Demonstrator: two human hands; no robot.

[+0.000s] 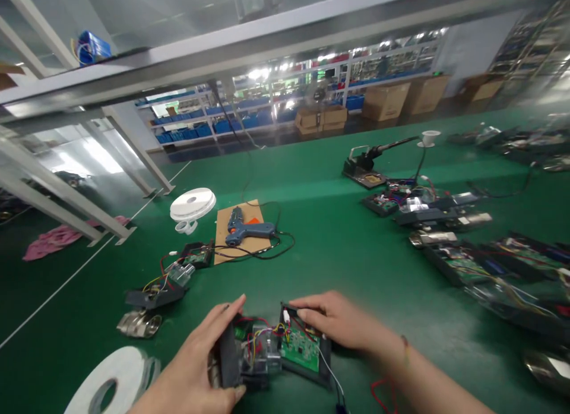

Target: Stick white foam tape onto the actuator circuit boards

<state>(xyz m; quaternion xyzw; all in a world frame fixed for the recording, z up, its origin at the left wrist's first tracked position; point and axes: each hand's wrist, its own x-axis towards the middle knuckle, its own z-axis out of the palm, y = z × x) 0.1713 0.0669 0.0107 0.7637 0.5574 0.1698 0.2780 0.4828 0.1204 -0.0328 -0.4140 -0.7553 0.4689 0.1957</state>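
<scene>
Between my two hands an opened black device housing (230,357) lies on the green bench. My left hand (196,354) grips its left half, with the thumb at the near side and the fingers over the far edge. Coloured wires and a clear plastic part (267,351) sit in the middle. They run to the right half, where a green circuit board (305,348) lies in a black shell. My right hand (336,319) has its fingers on the top edge of that shell, near a white connector (286,316). A white wire hangs off the board's lower right.
A glue gun (249,228) lies on cardboard (222,224) ahead. A similar opened unit (155,292) and white tape rolls (118,372) are at left. Several more opened units (481,271) line the right side. A soldering iron stand (365,173) stands behind; a metal shelf frame (222,46) crosses above.
</scene>
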